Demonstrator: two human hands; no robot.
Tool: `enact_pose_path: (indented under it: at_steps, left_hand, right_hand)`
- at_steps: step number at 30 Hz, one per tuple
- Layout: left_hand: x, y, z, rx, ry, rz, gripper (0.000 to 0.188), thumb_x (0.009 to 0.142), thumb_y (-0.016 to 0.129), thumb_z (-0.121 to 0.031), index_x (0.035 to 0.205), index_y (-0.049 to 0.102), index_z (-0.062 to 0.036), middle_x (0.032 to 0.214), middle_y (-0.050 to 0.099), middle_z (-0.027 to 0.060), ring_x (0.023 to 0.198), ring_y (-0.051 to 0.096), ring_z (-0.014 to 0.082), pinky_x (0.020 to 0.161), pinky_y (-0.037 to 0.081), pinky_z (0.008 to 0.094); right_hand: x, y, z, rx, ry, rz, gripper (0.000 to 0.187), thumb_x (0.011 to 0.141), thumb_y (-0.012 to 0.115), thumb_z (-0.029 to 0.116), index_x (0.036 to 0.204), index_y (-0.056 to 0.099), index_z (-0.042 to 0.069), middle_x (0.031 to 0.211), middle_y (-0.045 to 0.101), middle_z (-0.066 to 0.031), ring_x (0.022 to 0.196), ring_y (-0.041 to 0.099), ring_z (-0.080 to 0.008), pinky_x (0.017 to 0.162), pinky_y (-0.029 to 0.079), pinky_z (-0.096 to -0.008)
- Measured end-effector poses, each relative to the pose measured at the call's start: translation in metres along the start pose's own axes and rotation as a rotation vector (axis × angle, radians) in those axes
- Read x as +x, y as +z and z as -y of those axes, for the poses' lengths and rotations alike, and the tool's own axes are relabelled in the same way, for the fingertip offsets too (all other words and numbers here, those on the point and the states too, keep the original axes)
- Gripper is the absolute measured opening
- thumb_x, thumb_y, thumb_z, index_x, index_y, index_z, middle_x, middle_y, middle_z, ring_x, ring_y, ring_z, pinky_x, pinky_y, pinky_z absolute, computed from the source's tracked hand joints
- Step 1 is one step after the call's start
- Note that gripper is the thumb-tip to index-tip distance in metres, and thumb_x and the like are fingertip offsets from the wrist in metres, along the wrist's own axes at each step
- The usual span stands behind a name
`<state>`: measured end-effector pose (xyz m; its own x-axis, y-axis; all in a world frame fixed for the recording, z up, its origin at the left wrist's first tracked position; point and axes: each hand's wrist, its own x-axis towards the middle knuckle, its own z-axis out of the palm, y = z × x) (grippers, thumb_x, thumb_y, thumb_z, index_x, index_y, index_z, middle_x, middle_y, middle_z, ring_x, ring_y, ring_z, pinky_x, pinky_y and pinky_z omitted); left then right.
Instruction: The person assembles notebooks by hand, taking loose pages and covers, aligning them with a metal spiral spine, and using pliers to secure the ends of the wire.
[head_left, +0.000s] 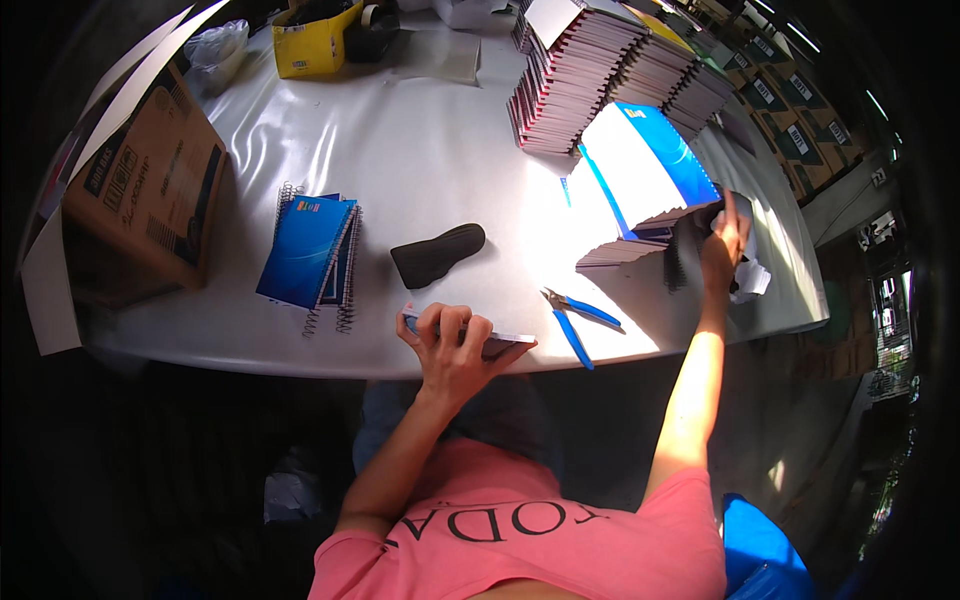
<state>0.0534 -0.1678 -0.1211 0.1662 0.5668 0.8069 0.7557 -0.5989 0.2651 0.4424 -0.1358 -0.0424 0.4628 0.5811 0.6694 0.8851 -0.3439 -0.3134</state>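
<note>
Near the table's front edge, my left hand (455,340) is closed around a thin notebook (508,342), most of which it covers. My right hand (728,245) is stretched out to the far right, its fingers apart among dark wire coils (684,250) and crumpled white material (750,280); its fingertips are partly in shadow. Beside it rises a stack of blue-and-white covered pages (625,165). Between my hands lie blue-handled pliers (575,325), jaws pointing away from me. A dark, shoe-sole-shaped block (437,255) rests beyond my left hand.
Blue spiral notebooks (308,250) lie to the left, beside an open cardboard box (150,190). Tall stacks of bound pages (585,80) stand at the back right. A yellow bin (312,42) and a plastic bag (217,55) are at the far left. More boxes (795,110) are piled beyond the table.
</note>
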Motion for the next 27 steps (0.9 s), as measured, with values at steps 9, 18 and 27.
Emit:
enact_pose_path:
  at_steps: [9, 18, 27]
  left_hand:
    - [-0.004, 0.008, 0.000, -0.018, -0.105, 0.056, 0.055, 0.053, 0.077, -0.052, 0.088, 0.052, -0.0174, 0.099, 0.044, 0.0035, 0.100, 0.040, 0.0253, 0.090, 0.020, 0.0630]
    - [0.001, 0.004, -0.002, 0.018, -0.097, 0.100, 0.059, 0.052, 0.079, -0.049, 0.091, 0.047, -0.0196, 0.104, 0.039, 0.0051, 0.105, 0.037, 0.0290, 0.090, 0.021, 0.0555]
    - [-0.001, 0.002, -0.002, 0.006, -0.111, 0.110, 0.056, 0.052, 0.077, -0.053, 0.082, 0.050, -0.0147, 0.101, 0.044, 0.0043, 0.102, 0.040, 0.0256, 0.089, 0.021, 0.0615]
  right_hand:
    - [-0.132, -0.088, 0.149, 0.788, -0.171, 0.609, 0.014, 0.085, 0.064, 0.011, 0.095, 0.067, 0.002, 0.085, 0.065, -0.0103, 0.074, 0.060, -0.0169, 0.066, 0.047, -0.0250]
    - [-0.158, -0.054, 0.161, 0.854, -0.172, 0.547, 0.021, 0.069, 0.074, -0.004, 0.088, 0.069, 0.002, 0.085, 0.066, -0.0086, 0.079, 0.063, -0.0191, 0.070, 0.050, -0.0294]
    - [-0.150, -0.055, 0.169, 0.930, -0.203, 0.694, 0.023, 0.065, 0.069, -0.012, 0.082, 0.068, 0.003, 0.082, 0.066, -0.0070, 0.080, 0.062, -0.0196, 0.072, 0.049, -0.0283]
